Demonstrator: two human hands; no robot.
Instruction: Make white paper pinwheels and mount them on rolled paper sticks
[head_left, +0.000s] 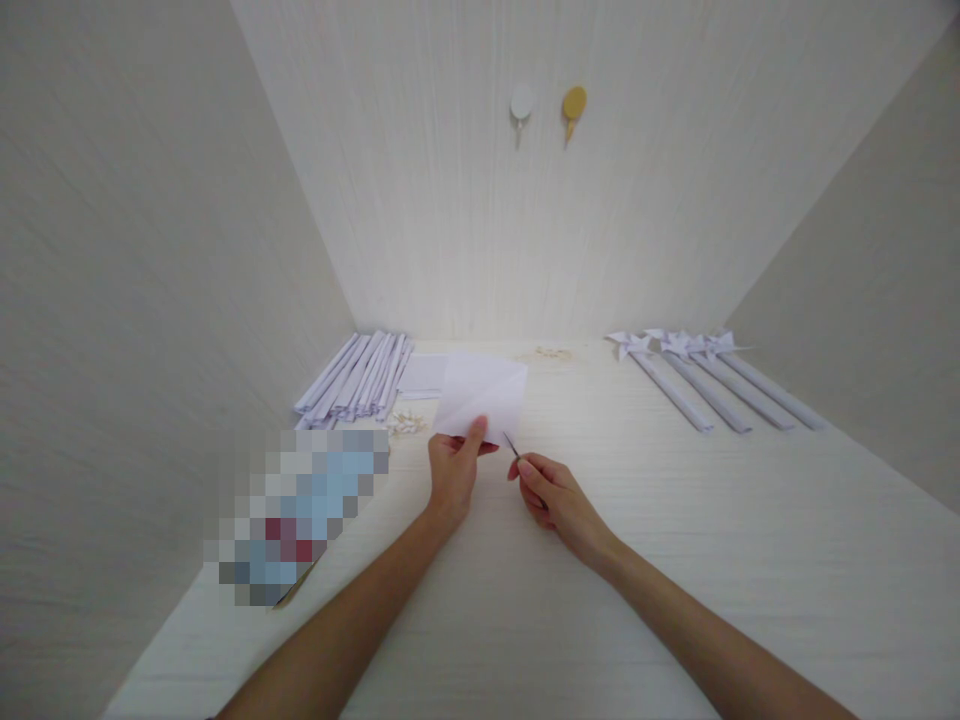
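Hands (pixel 454 472) (pixel 556 497) close together, forearms (pixel 360 605) apart

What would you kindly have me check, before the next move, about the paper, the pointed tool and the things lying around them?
1. White paper held: ok, the left grip pinches its near edge, thumb on top.
2. Pointed tool held: ok, it is in the right grip, its tip angled toward the paper.
3. Tip well away from the left grip: not ok, it points in close beside it.
4. Tip touching the paper: cannot tell, it meets the lower right corner in view, but contact is unclear.
5. Paper pinwheels out of the way: ok, they lie at the right, apart from both arms.
6. Paper sticks out of the way: ok, they are piled at the left.
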